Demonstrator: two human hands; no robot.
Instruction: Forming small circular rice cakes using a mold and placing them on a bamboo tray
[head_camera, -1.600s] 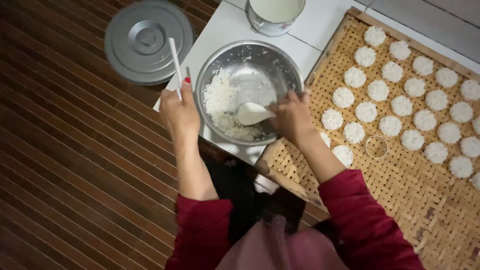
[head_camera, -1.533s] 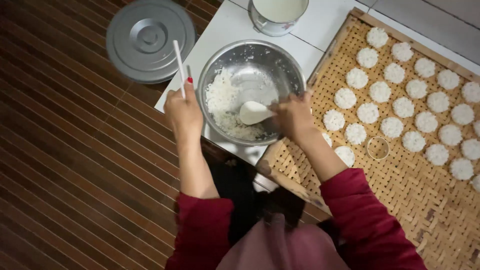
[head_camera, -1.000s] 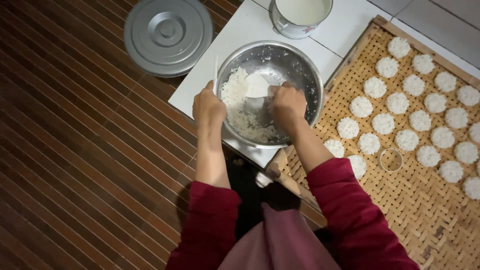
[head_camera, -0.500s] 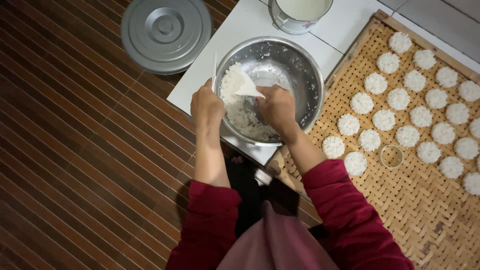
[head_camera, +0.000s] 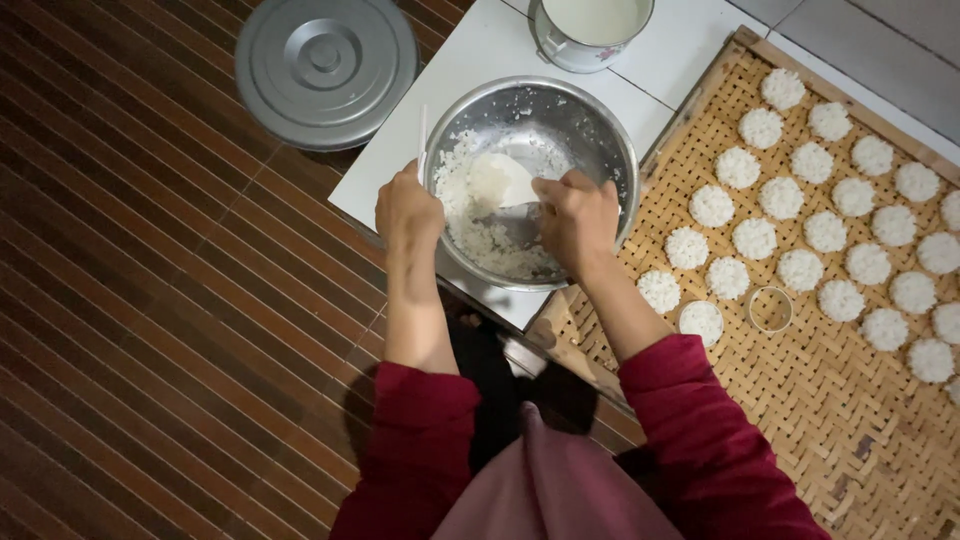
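My right hand (head_camera: 578, 215) grips a white paddle (head_camera: 500, 180) over rice in the steel bowl (head_camera: 600, 130); my left hand (head_camera: 408, 210) clasps a thin white stick (head_camera: 422, 140) at its rim. Round rice cakes (head_camera: 760, 128) line the woven tray (head_camera: 830, 420) beside the white tabletop (head_camera: 480, 50).

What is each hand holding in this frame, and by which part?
The right hand holds a white rice paddle by its handle, blade over the rice in the steel bowl. The left hand grips a thin white stick by its lower end, at the bowl's rim.
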